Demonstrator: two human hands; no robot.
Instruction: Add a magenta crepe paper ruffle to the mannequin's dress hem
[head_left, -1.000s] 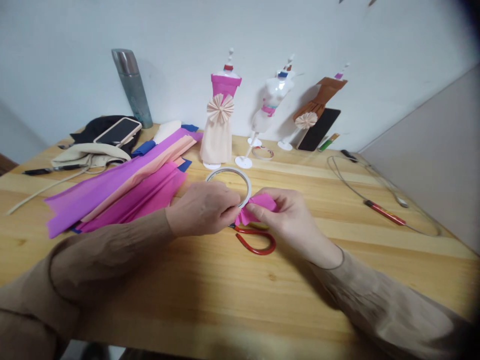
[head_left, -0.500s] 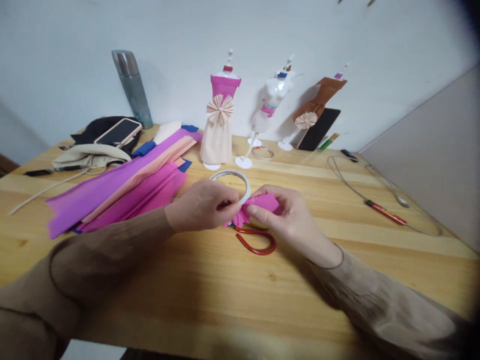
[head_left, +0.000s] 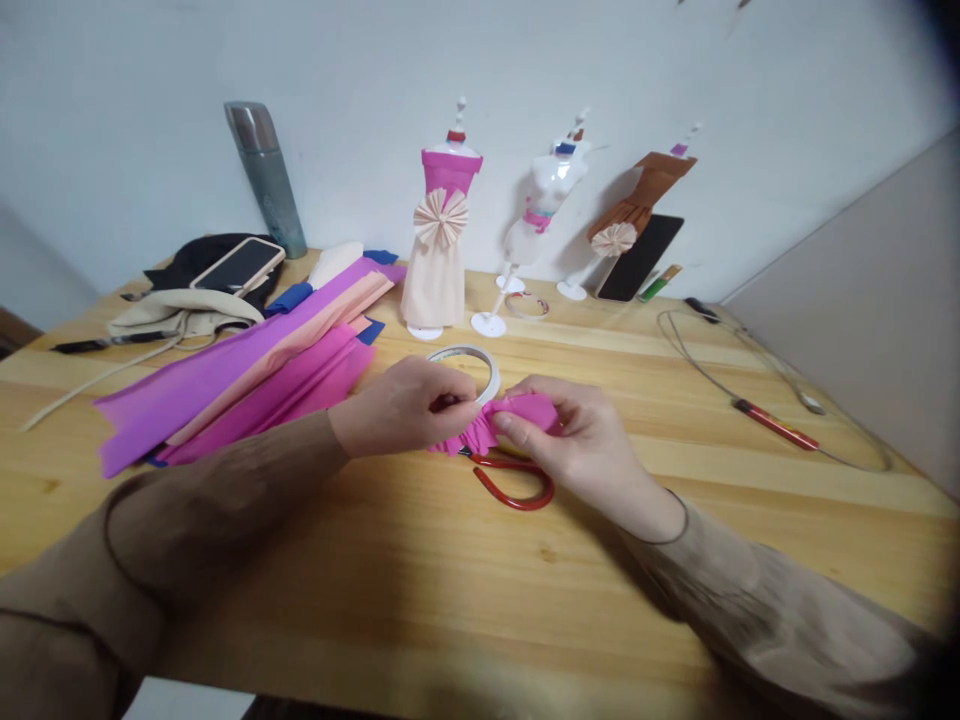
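Observation:
Between my hands is a strip of pink crepe paper (head_left: 534, 409), gathered into small ruffles along its left part. My left hand (head_left: 409, 405) pinches the ruffled end, its fingertips closed. With thumb and fingers, my right hand (head_left: 592, 440) grips the smoother right part. Just behind the paper lies a roll of white tape (head_left: 491, 375), partly covered by my left hand. Scissors with red handles (head_left: 517, 500) lie on the table under the paper; the blades are mostly hidden.
Crepe paper sheets (head_left: 247, 375) lie at the left, near a phone (head_left: 238, 266) and a bottle (head_left: 270, 190). Behind stand a mannequin in a pink and cream dress (head_left: 435, 280), a white mannequin (head_left: 551, 185) and one in brown (head_left: 649, 190). A cable (head_left: 776, 425) lies right.
More ruffled pink paper shows beneath my left hand's fingers. Both hands stay in nearly the same place, still closed on the strip.

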